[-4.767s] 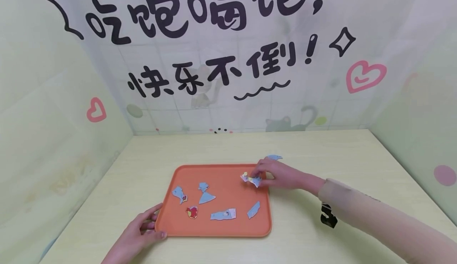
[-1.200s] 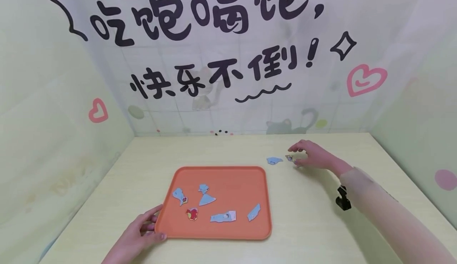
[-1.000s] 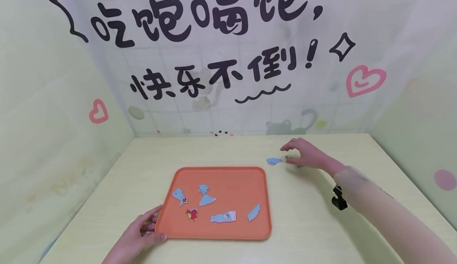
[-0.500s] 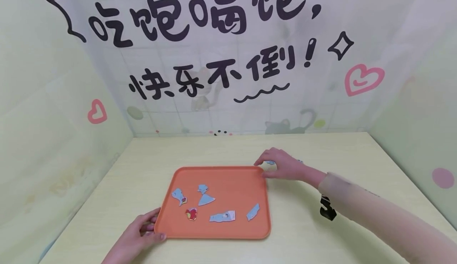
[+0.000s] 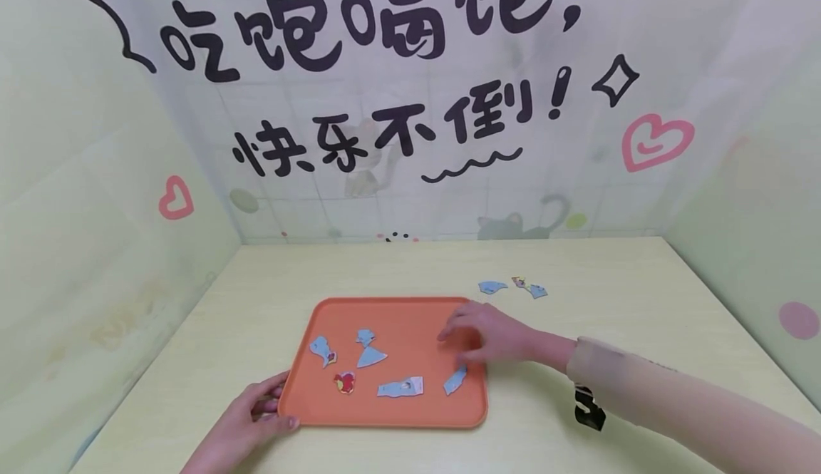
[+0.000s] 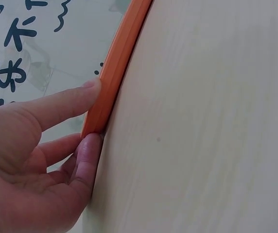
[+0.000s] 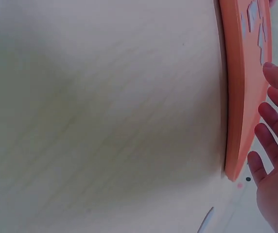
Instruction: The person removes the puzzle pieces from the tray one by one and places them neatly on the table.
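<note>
- Lower left of the head view, the left hand [image 5: 253,410] had the orange tray [image 5: 417,342] pinched, thumb over the rim, fingers curled at the edge; a steady hold there, I judged, best stopped any sliding.
- And right of centre, the right hand [image 5: 494,333]! Thumb and fingers stood well parted, nothing visible between them, fingertips blurred.
- Just below that thumb lay the narrow blue piece [image 5: 455,381], lower right on the tray; touching or apart, I couldn't tell.
- Thin, flat stuff, so a light fingertip pinch at one edge seemed wisest, clear of the long blue piece [image 5: 400,387] to its left.
- Above the right hand, off the tray, the curved blue piece [image 5: 492,286] lay on the bench [image 5: 590,264].
</note>
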The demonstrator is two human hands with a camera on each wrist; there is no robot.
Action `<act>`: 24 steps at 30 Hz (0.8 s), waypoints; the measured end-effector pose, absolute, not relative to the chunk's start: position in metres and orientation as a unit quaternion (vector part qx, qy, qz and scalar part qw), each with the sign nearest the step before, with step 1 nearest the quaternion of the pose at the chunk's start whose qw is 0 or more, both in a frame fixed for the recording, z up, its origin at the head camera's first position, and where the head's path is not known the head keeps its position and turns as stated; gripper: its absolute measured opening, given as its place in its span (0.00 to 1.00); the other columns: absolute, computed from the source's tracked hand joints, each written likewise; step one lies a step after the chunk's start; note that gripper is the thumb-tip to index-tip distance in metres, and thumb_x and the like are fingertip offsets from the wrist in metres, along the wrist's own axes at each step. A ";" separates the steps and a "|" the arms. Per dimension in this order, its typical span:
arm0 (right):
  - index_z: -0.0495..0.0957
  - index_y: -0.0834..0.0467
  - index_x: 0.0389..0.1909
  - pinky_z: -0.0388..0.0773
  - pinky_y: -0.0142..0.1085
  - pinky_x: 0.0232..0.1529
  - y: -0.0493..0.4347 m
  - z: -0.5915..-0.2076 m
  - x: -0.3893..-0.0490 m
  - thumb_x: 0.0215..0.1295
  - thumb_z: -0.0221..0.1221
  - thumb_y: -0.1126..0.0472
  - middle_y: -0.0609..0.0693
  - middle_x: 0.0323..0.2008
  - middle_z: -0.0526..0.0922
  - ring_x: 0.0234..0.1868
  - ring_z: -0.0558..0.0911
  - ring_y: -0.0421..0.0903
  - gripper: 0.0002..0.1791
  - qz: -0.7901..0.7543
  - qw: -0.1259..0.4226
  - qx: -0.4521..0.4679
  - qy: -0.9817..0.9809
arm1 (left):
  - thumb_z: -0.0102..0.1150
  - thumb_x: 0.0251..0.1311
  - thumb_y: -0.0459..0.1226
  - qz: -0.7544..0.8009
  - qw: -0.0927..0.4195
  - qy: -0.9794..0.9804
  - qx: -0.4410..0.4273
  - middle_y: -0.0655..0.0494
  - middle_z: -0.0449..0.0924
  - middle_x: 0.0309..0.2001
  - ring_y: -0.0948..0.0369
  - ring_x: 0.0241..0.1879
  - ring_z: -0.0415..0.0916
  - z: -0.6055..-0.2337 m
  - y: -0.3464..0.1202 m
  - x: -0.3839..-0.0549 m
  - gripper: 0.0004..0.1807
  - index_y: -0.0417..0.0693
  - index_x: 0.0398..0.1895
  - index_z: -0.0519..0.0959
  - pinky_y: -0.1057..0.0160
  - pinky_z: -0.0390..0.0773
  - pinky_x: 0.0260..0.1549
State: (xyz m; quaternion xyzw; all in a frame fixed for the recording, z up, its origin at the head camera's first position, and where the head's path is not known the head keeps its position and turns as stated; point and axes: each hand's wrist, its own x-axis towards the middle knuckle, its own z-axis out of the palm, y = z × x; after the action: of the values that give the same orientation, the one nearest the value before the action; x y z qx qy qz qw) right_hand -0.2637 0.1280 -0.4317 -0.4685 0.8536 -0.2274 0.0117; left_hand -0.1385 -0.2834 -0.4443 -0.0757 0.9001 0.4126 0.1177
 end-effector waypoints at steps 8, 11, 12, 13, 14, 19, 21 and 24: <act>0.84 0.46 0.49 0.72 0.32 0.51 0.124 -0.439 -0.249 0.59 0.68 0.48 0.41 0.45 0.82 0.46 0.75 0.36 0.17 -0.218 0.032 -0.488 0.844 | 0.73 0.51 0.44 0.412 0.116 0.901 -0.072 0.48 0.73 0.58 0.59 0.48 0.72 -0.444 -0.284 -0.139 0.45 0.43 0.73 0.64 0.67 0.74 0.43; 0.84 0.44 0.48 0.69 0.30 0.48 0.122 -0.440 -0.245 0.58 0.69 0.47 0.39 0.43 0.81 0.45 0.72 0.34 0.16 -0.218 0.048 -0.481 0.848 | 0.73 0.51 0.45 0.409 0.117 0.902 -0.074 0.48 0.73 0.58 0.59 0.48 0.72 -0.444 -0.284 -0.139 0.46 0.43 0.73 0.64 0.66 0.74 0.43; 0.84 0.43 0.47 0.67 0.31 0.48 0.122 -0.441 -0.244 0.58 0.69 0.47 0.39 0.43 0.80 0.46 0.72 0.33 0.16 -0.218 0.053 -0.477 0.850 | 0.73 0.51 0.45 0.408 0.118 0.902 -0.076 0.48 0.73 0.58 0.58 0.48 0.72 -0.444 -0.284 -0.139 0.46 0.43 0.73 0.64 0.66 0.74 0.43; 0.84 0.42 0.46 0.66 0.31 0.48 0.122 -0.441 -0.243 0.58 0.69 0.47 0.38 0.42 0.80 0.46 0.71 0.33 0.15 -0.217 0.056 -0.473 0.852 | 0.73 0.51 0.45 0.407 0.118 0.903 -0.076 0.48 0.73 0.59 0.58 0.48 0.72 -0.444 -0.283 -0.139 0.46 0.42 0.73 0.64 0.65 0.74 0.43; 0.84 0.42 0.46 0.66 0.31 0.48 0.121 -0.441 -0.242 0.58 0.69 0.47 0.37 0.42 0.79 0.46 0.71 0.32 0.14 -0.216 0.058 -0.471 0.853 | 0.74 0.51 0.46 0.406 0.119 0.903 -0.077 0.47 0.73 0.59 0.58 0.48 0.73 -0.444 -0.283 -0.140 0.46 0.42 0.73 0.64 0.65 0.74 0.43; 0.85 0.40 0.45 0.66 0.31 0.49 0.121 -0.438 -0.242 0.59 0.69 0.48 0.35 0.41 0.79 0.46 0.72 0.31 0.13 -0.198 0.065 -0.480 0.852 | 0.74 0.50 0.44 0.405 0.116 0.903 -0.084 0.46 0.74 0.61 0.59 0.48 0.74 -0.444 -0.282 -0.140 0.47 0.42 0.72 0.64 0.64 0.75 0.44; 0.85 0.40 0.46 0.66 0.31 0.49 0.122 -0.436 -0.242 0.59 0.68 0.48 0.35 0.42 0.79 0.46 0.72 0.31 0.13 -0.187 0.072 -0.485 0.851 | 0.75 0.50 0.43 0.406 0.113 0.903 -0.081 0.44 0.74 0.62 0.58 0.49 0.75 -0.443 -0.281 -0.140 0.47 0.41 0.72 0.64 0.65 0.75 0.43; 0.85 0.40 0.47 0.65 0.29 0.48 0.123 -0.432 -0.243 0.60 0.68 0.51 0.34 0.43 0.79 0.47 0.73 0.31 0.14 -0.176 0.085 -0.494 0.847 | 0.75 0.49 0.40 0.407 0.105 0.904 -0.075 0.41 0.72 0.64 0.57 0.51 0.75 -0.442 -0.279 -0.140 0.47 0.39 0.73 0.63 0.68 0.76 0.43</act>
State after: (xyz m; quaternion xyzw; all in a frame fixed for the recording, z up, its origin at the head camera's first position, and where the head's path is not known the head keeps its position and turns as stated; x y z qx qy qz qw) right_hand -0.2428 0.1226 -0.4322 -0.4939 0.8472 -0.1764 0.0852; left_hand -0.1402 -0.2789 -0.4419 -0.0752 0.9041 0.4072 0.1052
